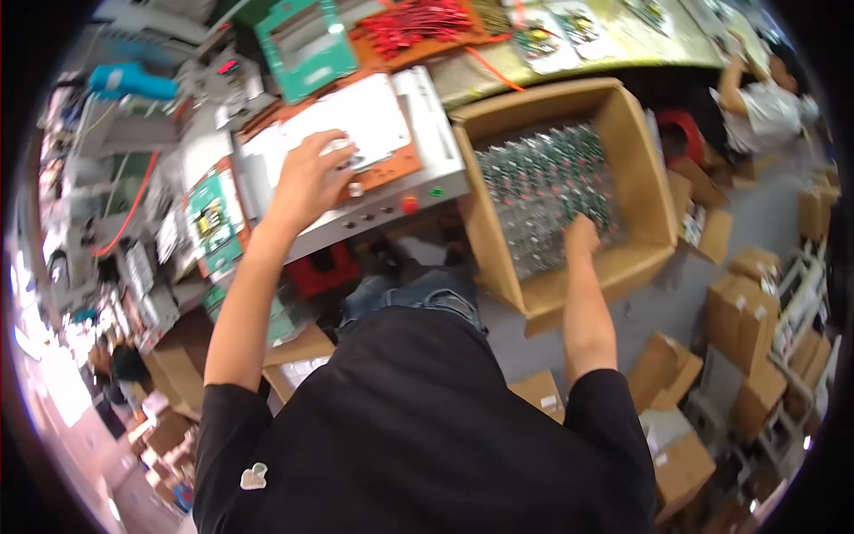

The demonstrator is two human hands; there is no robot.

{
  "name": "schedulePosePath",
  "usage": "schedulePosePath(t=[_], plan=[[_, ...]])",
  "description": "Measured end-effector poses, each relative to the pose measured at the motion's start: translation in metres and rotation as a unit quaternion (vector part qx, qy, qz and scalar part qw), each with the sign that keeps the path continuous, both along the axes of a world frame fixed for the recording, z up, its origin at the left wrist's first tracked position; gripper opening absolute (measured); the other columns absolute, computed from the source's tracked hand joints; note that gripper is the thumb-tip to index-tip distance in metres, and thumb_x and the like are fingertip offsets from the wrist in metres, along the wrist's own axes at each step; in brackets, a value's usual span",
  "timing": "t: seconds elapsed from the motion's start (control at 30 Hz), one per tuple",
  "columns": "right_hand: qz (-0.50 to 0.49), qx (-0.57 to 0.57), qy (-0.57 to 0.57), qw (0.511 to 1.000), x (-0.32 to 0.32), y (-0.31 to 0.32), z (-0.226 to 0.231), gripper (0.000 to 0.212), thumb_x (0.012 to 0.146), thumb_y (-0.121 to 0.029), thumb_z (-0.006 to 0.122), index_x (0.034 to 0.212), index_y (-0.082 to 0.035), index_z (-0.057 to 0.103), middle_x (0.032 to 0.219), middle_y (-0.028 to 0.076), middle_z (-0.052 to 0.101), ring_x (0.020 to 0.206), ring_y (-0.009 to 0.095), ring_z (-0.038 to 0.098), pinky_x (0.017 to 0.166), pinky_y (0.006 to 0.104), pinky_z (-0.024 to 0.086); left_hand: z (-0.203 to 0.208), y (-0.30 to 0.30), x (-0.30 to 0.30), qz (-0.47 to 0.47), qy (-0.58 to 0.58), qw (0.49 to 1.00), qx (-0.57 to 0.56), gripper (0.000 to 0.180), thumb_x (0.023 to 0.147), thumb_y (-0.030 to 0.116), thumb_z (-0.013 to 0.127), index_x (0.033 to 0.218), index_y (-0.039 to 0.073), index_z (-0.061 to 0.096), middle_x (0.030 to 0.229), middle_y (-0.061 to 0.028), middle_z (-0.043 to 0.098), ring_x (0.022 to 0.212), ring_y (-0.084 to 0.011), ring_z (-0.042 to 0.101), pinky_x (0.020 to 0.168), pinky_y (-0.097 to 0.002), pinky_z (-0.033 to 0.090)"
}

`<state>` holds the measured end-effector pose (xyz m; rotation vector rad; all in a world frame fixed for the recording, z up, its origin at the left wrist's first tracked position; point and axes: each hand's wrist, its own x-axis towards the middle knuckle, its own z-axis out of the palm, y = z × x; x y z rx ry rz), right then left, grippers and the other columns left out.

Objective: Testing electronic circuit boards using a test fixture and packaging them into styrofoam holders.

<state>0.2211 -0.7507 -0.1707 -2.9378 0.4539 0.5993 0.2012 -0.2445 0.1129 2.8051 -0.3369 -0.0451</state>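
Note:
My left hand point(311, 178) is over a white panel point(378, 116) that lies on an orange-brown fixture plate point(396, 167). Its thumb and fingers are bent but apart, near small dark and white bits at the plate's front edge; I see nothing gripped. My right hand point(583, 236) reaches into an open cardboard box point(658, 200). There its fingers are closed at a clear plastic tray point(525, 236) holding rows of small green and red parts. What they hold, if anything, is too small and blurred to make out.
The fixture sits on a grey machine point(440, 133) with a red button point(409, 205) and a green switch. Behind are a green frame point(307, 53) and a heap of red wires point(414, 27). Cardboard boxes point(743, 320) stack at right. Another person point(761, 107) works at far right.

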Motion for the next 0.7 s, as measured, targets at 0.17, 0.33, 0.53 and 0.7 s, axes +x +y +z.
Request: schedulePosePath(t=[0.17,0.33,0.53,0.7], plan=[[0.072,-0.040,-0.017,0.996,0.012,-0.019,0.006,0.020,0.085,-0.019,0.067,0.097,-0.003,0.068,0.097,0.019,0.071,0.091,0.040,0.070,0.077,0.0521,0.056,-0.012,-0.031,0.000,0.059,-0.033,0.998,-0.020,0.030,0.088,0.014,0.068,0.118,0.008,0.067,0.137,-0.0116,0.057,0.126,-0.0350,0.053,0.104,-0.0432,0.044],[0.100,-0.075,-0.126,0.984,0.036,-0.057,0.025,0.023,0.091,-0.020,0.066,0.101,0.001,0.062,0.091,0.017,0.070,0.083,0.034,0.071,0.069,0.0479,0.057,-0.021,-0.030,0.016,0.048,-0.010,0.993,-0.106,0.028,0.091,0.013,0.064,0.119,0.009,0.067,0.135,-0.0098,0.059,0.123,-0.0346,0.055,0.102,-0.0432,0.047],[-0.024,0.588,-0.072,0.805,0.083,0.090,0.231,0.018,0.099,-0.016,0.060,0.109,-0.001,0.063,0.078,0.002,0.060,0.064,0.007,0.054,0.060,0.0241,0.049,0.018,-0.060,-0.005,0.157,-0.077,0.950,-0.257,0.042,0.085,0.001,0.070,0.125,0.010,0.067,0.136,-0.0112,0.058,0.128,-0.0287,0.055,0.100,-0.0384,0.049],[0.075,0.669,0.149,0.724,0.117,0.233,0.289,0.022,0.098,-0.016,0.061,0.106,0.004,0.065,0.075,0.000,0.056,0.060,0.007,0.050,0.056,0.0242,0.046,0.009,-0.053,0.016,0.142,-0.078,0.913,-0.375,0.033,0.087,0.005,0.072,0.120,0.007,0.069,0.117,-0.0104,0.069,0.100,-0.0210,0.066,0.082,-0.0309,0.054]])
